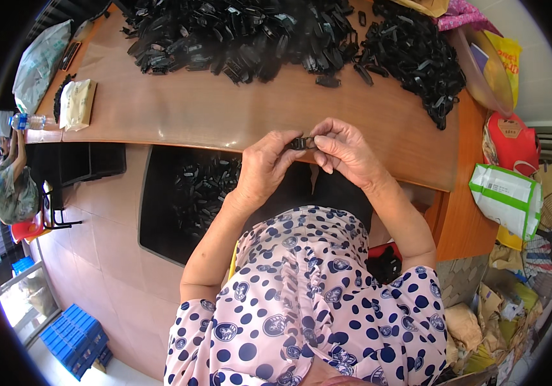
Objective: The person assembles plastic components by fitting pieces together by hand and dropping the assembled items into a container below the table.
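Note:
A small, dark plastic piece [301,143], clip-like with openings in it, is held between both hands just above the table's near edge. My left hand [264,164] pinches its left end between thumb and fingers. On its other end, the thumb and fingertips of my right hand [348,153] are closed. The fingers cover parts of the piece, so its exact kind cannot be told. Beyond the hands, a big heap of black plastic pieces [244,38] lies on the brown table [186,109]. Another heap of thinner black pieces [411,55] lies to its right.
Below the table's edge at left sits a black tray [157,225] with many black pieces. A tissue pack [78,105] lies on the table's left. Bags, including a green-edged white bag [506,199], crowd the right. Another person [15,183] sits far left, near blue crates [75,340].

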{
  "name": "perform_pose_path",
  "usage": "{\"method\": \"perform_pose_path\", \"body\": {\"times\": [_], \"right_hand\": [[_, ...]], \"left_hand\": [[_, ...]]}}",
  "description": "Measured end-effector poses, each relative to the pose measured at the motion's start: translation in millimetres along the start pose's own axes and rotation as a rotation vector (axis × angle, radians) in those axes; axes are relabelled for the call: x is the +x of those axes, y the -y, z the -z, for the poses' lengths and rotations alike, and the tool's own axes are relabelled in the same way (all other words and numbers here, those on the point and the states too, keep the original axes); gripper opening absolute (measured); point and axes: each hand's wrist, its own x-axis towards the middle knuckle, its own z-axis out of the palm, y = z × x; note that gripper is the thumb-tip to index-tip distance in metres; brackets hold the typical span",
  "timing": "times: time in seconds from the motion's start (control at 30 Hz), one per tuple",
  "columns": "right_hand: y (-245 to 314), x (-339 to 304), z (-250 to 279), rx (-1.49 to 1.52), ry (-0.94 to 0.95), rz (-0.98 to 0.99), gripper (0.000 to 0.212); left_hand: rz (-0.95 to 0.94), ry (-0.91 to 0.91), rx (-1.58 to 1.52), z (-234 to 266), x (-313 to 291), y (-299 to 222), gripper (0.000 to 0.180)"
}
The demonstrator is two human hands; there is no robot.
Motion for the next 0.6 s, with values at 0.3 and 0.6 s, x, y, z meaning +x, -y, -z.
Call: {"method": "perform_pose_path", "body": {"times": [0.3, 0.6], "right_hand": [[-7, -6, 2, 0.028, -0.083, -0.019, 0.012], [5, -9, 3, -0.132, -0.037, -0.209, 0.012]], "left_hand": [[-0.033, 0.037, 0.107, 1, -2, -1, 0.023], [-0.174, 0.086, 0.237, 3, -3, -4, 0.025]]}}
